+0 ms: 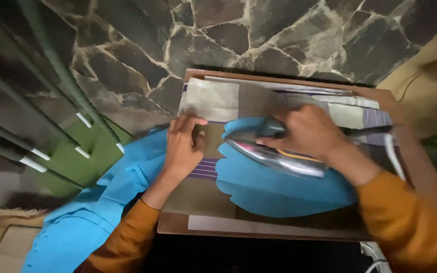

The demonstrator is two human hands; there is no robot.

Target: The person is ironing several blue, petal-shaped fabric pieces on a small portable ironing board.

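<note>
Orange sleeves (pixel 400 217) framed the bench (pixel 405 146), where the right hand (pixel 307 132) gripped an iron (pixel 274 154) on blue cloth (pixel 274 189). Beside it, the left hand (pixel 183 146) lay open, pressing the cloth flat over a striped cover (pixel 218 101); a white cord (pixel 393 154) trailed right.

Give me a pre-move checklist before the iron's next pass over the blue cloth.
1. Right hand grips the silver metal iron by its handle: ok.
2. Left hand lies flat beside the iron's tip, apart from it: ok, though close.
3. Bright blue cloth smooth under the iron: cannot tell; the iron hides it.
4. White cord clear of the soleplate: ok.
5. Striped padded cover lies flat on the wooden board: ok.
</note>
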